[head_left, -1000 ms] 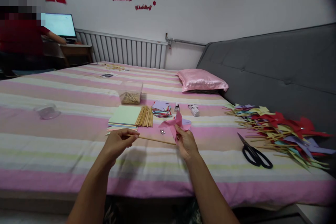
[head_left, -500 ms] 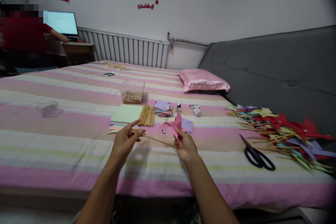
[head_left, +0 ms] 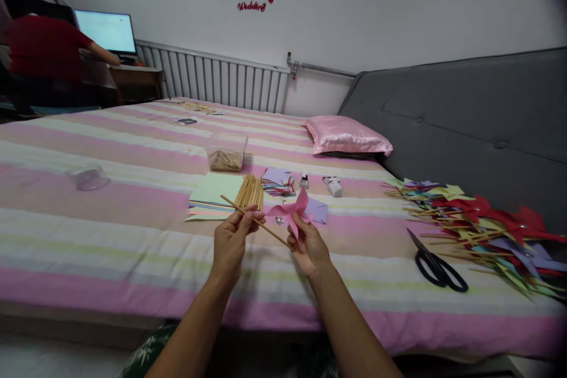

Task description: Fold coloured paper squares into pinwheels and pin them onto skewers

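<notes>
The wooden stick (head_left: 259, 224) is pinched in the left hand (head_left: 231, 243), which has been brought nearer the right hand (head_left: 309, 246), its free end tilted up toward 10 o'clock. The pink paper pinwheel (head_left: 289, 211) is gripped by the right hand, at 4 o'clock from the stick bundle (head_left: 250, 191).

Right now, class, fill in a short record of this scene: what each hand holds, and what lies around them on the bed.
Left hand: pinches wooden stick
Right hand: holds pink pinwheel at the stick's end
Behind hands: stick bundle, paper stack
To the right: black scissors, pile of pinwheels
Surface: striped bed
</notes>
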Demonstrator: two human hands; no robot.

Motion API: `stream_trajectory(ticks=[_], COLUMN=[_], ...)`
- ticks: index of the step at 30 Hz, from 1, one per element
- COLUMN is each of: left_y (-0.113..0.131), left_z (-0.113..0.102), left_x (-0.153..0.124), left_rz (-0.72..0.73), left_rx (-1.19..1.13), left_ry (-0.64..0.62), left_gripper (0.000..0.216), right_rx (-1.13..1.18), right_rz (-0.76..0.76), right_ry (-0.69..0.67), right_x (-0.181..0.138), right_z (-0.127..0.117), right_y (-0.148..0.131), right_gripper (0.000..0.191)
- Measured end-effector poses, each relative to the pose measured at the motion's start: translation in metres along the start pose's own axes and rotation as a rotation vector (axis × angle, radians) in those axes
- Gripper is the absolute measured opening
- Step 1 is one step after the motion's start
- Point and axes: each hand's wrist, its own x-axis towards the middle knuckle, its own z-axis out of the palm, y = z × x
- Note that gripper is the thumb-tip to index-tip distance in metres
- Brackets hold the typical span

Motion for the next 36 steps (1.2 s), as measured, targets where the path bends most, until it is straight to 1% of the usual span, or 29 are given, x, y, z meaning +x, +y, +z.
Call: stream_trajectory(ticks=[3, 6, 9, 11, 14, 16, 18, 24, 27, 32, 36], left_y=[0.011, 0.021, 0.027, 0.029, 0.030, 0.030, 0.031, 0.033, 0.033, 0.035, 0.035], left_z=[-0.008, -0.022, -0.033, -0.037, -0.040, -0.040, -0.040, -0.040, -0.041, -0.040, -0.040], left_x=[0.001, 0.004, 0.006, 0.006, 0.006, 0.006, 0.006, 0.007, 0.007, 0.006, 0.006], left_rz=[0.109, 0.124, 0.148, 0.180, 0.179, 0.173, 0.175, 0.172, 0.184, 0.188, 0.179], left_rx=[0.056, 0.214, 0.379, 0.474, 0.588, 0.614, 0.610, 0.567, 0.547, 0.541, 0.542], left_ry=[-0.023, -0.068, -0.208, -0.299, -0.394, -0.447, -0.476, -0.489, -0.486, -0.503, -0.480], left_gripper=[0.037, 0.039, 0.034, 0.026, 0.027, 0.027, 0.026, 0.024, 0.024, 0.024, 0.023], right_rx=[-0.103, -0.303, -0.552, -0.671, -0.737, -0.765, -0.798, -0.789, -0.775, -0.758, -0.756], right_rz=[-0.059, -0.190, -0.392, -0.528, -0.692, -0.783, -0.840, -0.883, -0.903, -0.897, -0.902], right_ry=[-0.108, -0.264, -0.421, -0.472, -0.477, -0.468, -0.452, -0.430, -0.390, -0.347, -0.328], right_x=[-0.007, -0.014, -0.019, -0.020, -0.019, -0.018, -0.017, -0.021, -0.022, -0.023, -0.025], right_z=[0.002, 0.001, 0.000, 0.000, 0.000, 0.000, -0.001, -0.002, -0.002, -0.002, -0.002], right_y=[0.000, -0.003, -0.006, -0.006, -0.005, -0.005, -0.006, -0.006, -0.005, -0.004, -0.004], right_gripper=[0.028, 0.026, 0.017, 0.010, 0.003, 0.004, 0.007, 0.011, 0.013, 0.017, 0.019])
